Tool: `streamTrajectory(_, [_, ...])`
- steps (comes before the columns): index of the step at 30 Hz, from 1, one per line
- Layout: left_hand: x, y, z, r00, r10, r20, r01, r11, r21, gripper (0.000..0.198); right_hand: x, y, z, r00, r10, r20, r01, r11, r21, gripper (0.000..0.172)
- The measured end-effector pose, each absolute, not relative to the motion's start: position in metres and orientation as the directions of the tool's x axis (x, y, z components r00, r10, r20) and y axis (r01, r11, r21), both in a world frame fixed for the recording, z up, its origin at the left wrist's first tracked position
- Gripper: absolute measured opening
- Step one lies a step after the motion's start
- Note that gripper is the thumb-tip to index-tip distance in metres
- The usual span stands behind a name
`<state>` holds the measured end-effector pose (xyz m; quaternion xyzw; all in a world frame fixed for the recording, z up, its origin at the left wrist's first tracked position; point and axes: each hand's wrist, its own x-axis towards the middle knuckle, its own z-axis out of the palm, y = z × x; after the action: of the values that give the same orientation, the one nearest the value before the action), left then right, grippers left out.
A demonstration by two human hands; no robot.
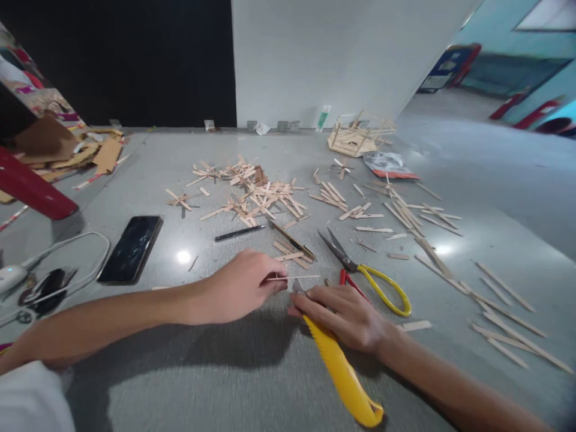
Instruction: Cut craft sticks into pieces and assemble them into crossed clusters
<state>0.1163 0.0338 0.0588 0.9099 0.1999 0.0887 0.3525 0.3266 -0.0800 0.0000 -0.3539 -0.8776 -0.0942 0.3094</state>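
My left hand [252, 279] is closed, pinching a thin wooden stick [303, 277] that points rightward above the grey table. Just right of it, my right hand [339, 312] is wrapped over the front of a yellow-handled knife [335, 366]. A bit of the metal blade shows near my right fingertips, close below the stick; whether they touch I cannot tell. Beyond my right hand lie scissors with yellow handles [382, 291] and a small red tool [344, 279], partly hidden. Short cut sticks [294, 255] lie just past my left hand.
Wood pieces are heaped mid-table [270, 195], with longer strips [436, 258] scattered on the right. A black pen [240, 233] and a phone [131, 249] lie left. Farther back stand a stick frame [360, 137], a plastic packet [390, 163] and a small tube [323, 118].
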Motion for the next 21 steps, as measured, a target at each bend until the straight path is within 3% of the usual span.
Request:
streamTrajectory(5, [0.115, 0.029, 0.077, 0.922, 0.385, -0.052, 0.288, -0.587, 0.757, 0.035, 0.326, -0.089, 0.005, -0.493, 0.572, 0.656, 0.682, 0.722, -0.117, 0.033])
streamTrajectory(9, [0.113, 0.024, 0.08, 0.945, 0.326, 0.025, 0.208, -0.657, 0.725, 0.035, 0.327, -0.098, 0.009, -0.459, 0.581, 0.672, 0.707, 0.697, -0.12, 0.038])
streamTrajectory(13, [0.11, 0.017, 0.072, 0.937, 0.266, 0.224, 0.103, -0.827, 0.553, 0.029, 0.328, -0.104, 0.018, -0.479, 0.559, 0.677, 0.723, 0.689, -0.056, 0.034])
streamTrajectory(17, [0.106, 0.009, 0.07, 0.829, 0.186, 0.527, 0.046, -0.962, 0.268, 0.021, 0.329, -0.105, 0.023, -0.523, 0.506, 0.686, 0.686, 0.728, -0.014, 0.029])
streamTrajectory(21, [0.104, 0.003, 0.075, 0.776, 0.023, 0.63, 0.009, -1.0, 0.026, 0.017, 0.331, -0.104, 0.017, -0.528, 0.429, 0.733, 0.651, 0.759, 0.024, 0.033])
